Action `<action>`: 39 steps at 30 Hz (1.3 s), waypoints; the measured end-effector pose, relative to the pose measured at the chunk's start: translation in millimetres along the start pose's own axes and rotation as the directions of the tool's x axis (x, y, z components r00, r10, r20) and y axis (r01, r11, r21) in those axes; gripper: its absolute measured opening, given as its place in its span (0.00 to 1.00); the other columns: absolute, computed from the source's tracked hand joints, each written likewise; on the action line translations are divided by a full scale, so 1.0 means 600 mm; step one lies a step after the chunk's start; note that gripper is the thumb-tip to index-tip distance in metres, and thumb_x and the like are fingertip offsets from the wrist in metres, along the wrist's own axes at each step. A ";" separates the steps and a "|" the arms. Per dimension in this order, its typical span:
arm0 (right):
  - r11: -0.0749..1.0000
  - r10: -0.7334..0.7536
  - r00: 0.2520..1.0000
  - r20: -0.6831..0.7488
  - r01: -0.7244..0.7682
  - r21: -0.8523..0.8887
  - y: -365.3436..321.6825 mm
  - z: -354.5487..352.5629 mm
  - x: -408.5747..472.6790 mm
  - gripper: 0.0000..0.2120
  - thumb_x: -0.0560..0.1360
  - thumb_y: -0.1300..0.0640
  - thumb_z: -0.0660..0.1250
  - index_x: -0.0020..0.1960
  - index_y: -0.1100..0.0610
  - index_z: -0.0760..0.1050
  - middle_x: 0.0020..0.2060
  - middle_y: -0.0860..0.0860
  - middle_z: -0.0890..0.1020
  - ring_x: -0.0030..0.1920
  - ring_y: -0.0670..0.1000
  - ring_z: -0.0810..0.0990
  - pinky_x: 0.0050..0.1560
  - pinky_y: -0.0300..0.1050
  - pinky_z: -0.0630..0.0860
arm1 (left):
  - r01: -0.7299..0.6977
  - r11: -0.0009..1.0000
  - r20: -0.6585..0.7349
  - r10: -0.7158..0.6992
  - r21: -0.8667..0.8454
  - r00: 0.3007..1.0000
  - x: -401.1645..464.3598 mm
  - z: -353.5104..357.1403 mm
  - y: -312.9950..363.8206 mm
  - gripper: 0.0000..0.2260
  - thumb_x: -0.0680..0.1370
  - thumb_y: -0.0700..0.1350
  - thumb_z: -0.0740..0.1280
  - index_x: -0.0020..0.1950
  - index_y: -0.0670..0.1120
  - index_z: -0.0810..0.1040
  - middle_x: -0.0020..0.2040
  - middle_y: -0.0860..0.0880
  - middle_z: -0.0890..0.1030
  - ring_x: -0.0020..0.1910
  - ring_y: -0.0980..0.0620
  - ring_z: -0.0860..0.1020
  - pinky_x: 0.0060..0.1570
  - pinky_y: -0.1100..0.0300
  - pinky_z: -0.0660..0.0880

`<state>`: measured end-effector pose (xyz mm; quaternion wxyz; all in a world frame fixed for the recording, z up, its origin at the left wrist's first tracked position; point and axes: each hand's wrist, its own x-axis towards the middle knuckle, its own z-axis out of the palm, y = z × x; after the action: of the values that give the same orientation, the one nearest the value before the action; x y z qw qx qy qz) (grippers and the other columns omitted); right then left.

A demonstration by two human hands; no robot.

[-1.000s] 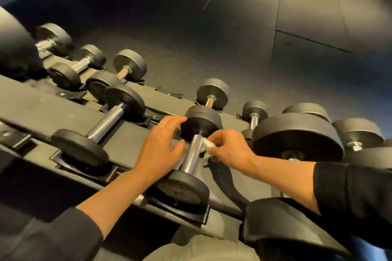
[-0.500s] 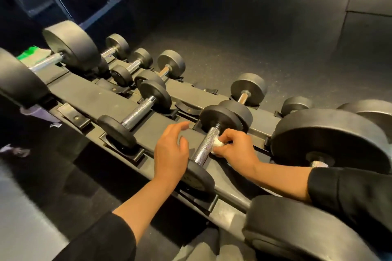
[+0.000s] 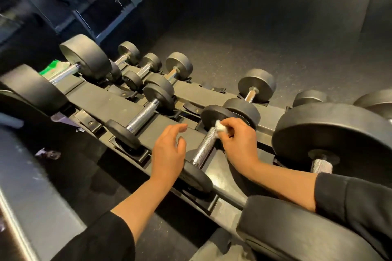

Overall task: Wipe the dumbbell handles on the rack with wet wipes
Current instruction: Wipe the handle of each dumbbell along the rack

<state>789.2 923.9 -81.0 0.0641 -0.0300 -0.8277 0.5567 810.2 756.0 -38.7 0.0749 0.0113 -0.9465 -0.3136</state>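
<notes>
A small black dumbbell with a knurled chrome handle lies across the black rack in front of me. My right hand pinches a crumpled white wet wipe against the far end of that handle, next to the far weight head. My left hand hovers just left of the handle with relaxed fingers and holds nothing. Its wrist is over the dumbbell's near head.
To the left lies another small dumbbell, with more dumbbells on the lower tier behind. Large dumbbells sit at the right and far left. A green wipes packet lies on the rack's left end. Dark gym floor lies beyond.
My left hand has come off the handle and moved left. My right hand has slid the wipe up toward the far head. The view has swung left.
</notes>
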 end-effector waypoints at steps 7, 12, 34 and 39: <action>0.987 -0.156 0.970 0.187 0.158 0.000 0.006 0.015 -0.019 0.07 0.73 0.62 0.71 0.51 0.58 0.83 0.44 0.47 0.78 0.42 0.42 0.75 0.47 0.33 0.71 | -0.031 0.998 0.045 0.028 0.061 0.999 0.007 -0.003 0.008 0.15 0.77 0.36 0.62 0.62 0.48 0.76 0.54 0.56 0.76 0.32 0.56 0.70 0.41 0.70 0.68; 0.972 -0.232 0.854 0.466 0.181 0.152 -0.011 0.016 -0.052 0.07 0.73 0.59 0.71 0.50 0.58 0.84 0.41 0.51 0.79 0.40 0.47 0.77 0.45 0.40 0.75 | -0.052 0.995 0.059 0.047 0.083 0.997 0.010 -0.006 0.008 0.15 0.77 0.36 0.62 0.61 0.47 0.76 0.53 0.56 0.76 0.34 0.57 0.71 0.40 0.73 0.67; 0.969 -0.124 0.592 0.797 0.244 -0.031 -0.055 -0.029 0.006 0.12 0.74 0.61 0.69 0.58 0.57 0.80 0.56 0.50 0.78 0.52 0.43 0.75 0.53 0.30 0.72 | -0.232 0.971 0.460 0.228 -0.048 0.858 0.131 -0.005 -0.051 0.27 0.77 0.39 0.67 0.73 0.51 0.63 0.66 0.59 0.65 0.57 0.74 0.63 0.53 0.85 0.56; 0.952 0.102 0.719 0.688 0.129 -0.276 -0.123 -0.007 0.037 0.11 0.75 0.65 0.66 0.55 0.57 0.81 0.52 0.51 0.81 0.51 0.46 0.78 0.55 0.38 0.75 | -0.475 0.865 0.558 0.477 -0.161 0.679 0.208 0.020 -0.086 0.30 0.75 0.39 0.68 0.74 0.53 0.63 0.70 0.56 0.66 0.63 0.63 0.66 0.64 0.71 0.62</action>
<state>769.4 902.4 -9.4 -0.2522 0.1777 -0.8667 0.3921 683.4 713.0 -62.2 -0.1385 -0.3314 -0.8925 -0.2727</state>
